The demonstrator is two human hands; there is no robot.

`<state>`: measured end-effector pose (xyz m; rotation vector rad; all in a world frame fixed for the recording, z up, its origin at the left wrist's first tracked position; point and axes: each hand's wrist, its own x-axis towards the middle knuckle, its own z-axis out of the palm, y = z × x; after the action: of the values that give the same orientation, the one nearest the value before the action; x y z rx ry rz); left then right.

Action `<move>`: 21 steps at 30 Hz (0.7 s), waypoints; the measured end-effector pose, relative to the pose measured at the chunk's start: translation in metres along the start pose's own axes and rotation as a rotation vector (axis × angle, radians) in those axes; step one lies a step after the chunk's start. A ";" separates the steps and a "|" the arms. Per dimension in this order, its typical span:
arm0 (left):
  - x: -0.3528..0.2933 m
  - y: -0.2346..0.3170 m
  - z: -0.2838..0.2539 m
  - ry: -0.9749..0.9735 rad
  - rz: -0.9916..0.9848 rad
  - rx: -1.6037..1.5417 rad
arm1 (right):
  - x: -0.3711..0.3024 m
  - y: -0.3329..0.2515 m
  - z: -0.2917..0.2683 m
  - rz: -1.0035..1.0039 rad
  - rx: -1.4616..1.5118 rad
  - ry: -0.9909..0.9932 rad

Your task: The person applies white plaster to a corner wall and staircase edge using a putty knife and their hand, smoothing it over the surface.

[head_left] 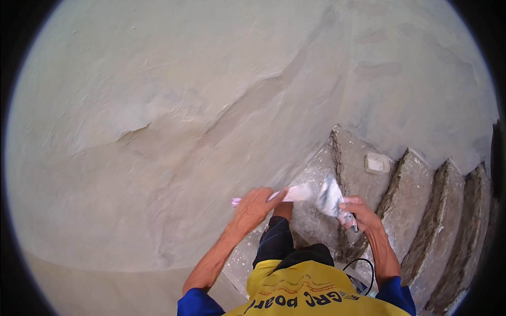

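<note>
My left hand (254,205) is closed around a scraper (299,193) with a pinkish handle end and a pale, smeared blade pointing right. Facing it, my right hand (361,212) grips the handle of a putty knife (329,197), whose wide, flared blade is coated with white and grey material. The two blades are close together in front of my body, and I cannot tell whether they touch. Motion blurs both blade edges. Behind my left hand rises a plastered wall (174,168) with uneven grey and beige patches.
Rough concrete steps (416,203) with crumbly edges run along the right. On one of them sits a small whitish rectangular tub (377,164). A white-speckled landing (311,221) lies under my legs. A black cord (372,268) loops by my right side.
</note>
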<state>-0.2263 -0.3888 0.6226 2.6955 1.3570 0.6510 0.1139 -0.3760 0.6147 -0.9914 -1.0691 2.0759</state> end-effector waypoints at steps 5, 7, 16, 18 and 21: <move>-0.060 -0.021 0.020 -0.160 -0.143 0.041 | 0.040 -0.034 0.024 -0.343 0.135 -0.029; -0.068 -0.020 0.034 0.074 -0.340 -0.103 | 0.064 -0.057 0.041 -0.397 0.041 0.088; -0.169 0.007 0.067 0.072 -0.804 -0.424 | 0.167 -0.113 0.080 -0.539 -0.313 0.335; -0.198 0.004 0.071 0.085 -0.782 -0.406 | 0.198 -0.119 0.077 -0.635 -0.394 0.454; -0.249 0.013 0.074 -0.009 -1.012 -0.497 | 0.234 -0.113 0.084 -0.630 -0.554 0.625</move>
<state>-0.3184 -0.5804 0.4723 1.3631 1.9346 0.6924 -0.0634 -0.1745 0.6640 -1.2356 -1.3906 0.8884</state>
